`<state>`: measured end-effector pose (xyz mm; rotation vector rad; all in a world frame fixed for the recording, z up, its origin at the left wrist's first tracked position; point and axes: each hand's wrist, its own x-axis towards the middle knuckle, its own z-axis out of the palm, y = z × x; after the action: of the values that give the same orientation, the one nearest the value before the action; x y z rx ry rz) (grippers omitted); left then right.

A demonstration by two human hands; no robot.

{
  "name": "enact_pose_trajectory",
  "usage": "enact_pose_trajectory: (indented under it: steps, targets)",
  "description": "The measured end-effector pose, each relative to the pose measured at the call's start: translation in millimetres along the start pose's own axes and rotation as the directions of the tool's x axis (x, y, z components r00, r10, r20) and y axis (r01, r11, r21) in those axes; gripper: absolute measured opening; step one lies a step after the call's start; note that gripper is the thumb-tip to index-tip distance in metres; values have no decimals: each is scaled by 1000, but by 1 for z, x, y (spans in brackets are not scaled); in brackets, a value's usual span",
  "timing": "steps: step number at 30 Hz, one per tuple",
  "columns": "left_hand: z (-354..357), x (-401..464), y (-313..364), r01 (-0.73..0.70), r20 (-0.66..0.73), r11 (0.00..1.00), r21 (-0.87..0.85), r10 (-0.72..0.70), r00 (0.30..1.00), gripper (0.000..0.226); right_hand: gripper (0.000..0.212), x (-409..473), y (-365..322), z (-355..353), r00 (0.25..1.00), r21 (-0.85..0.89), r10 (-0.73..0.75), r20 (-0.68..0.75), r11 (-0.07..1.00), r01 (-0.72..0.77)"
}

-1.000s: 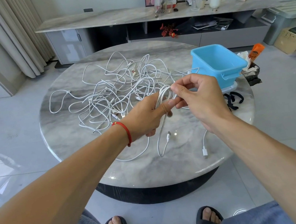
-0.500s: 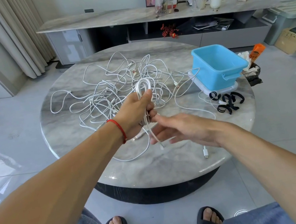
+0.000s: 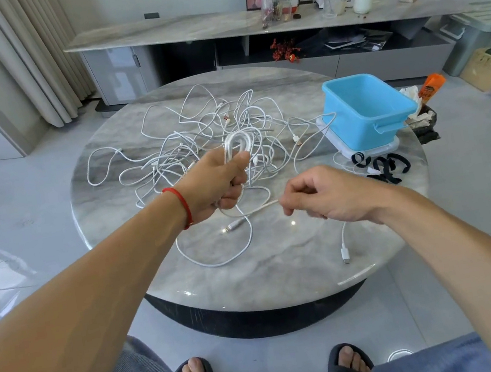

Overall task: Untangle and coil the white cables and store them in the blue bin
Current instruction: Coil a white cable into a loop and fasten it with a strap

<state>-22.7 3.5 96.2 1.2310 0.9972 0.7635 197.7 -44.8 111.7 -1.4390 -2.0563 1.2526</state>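
Cable coil [image 3: 239,145] gripped in left hand [image 3: 215,187]; right hand [image 3: 325,196] pinches its loose tail [image 3: 260,209] just beside. Coiling underway; next wrap tail around.

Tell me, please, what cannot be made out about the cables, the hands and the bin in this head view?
- Coiled cable: the left hand covers its lower loops, so their number is hidden.
- Right hand: the cable it pinches vanishes under the fingers.
- Cable tangle: the strands are too thin and crossed to count.
- Blue bin: the near wall hides part of its floor.
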Motion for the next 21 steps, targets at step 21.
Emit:
enact_pose_trajectory:
  steps: [21]
  targets:
    - [23, -13, 6, 46, 337, 968, 247, -130, 932, 41, 47, 8, 2, -9, 935, -2, -77, -346, 997, 82]
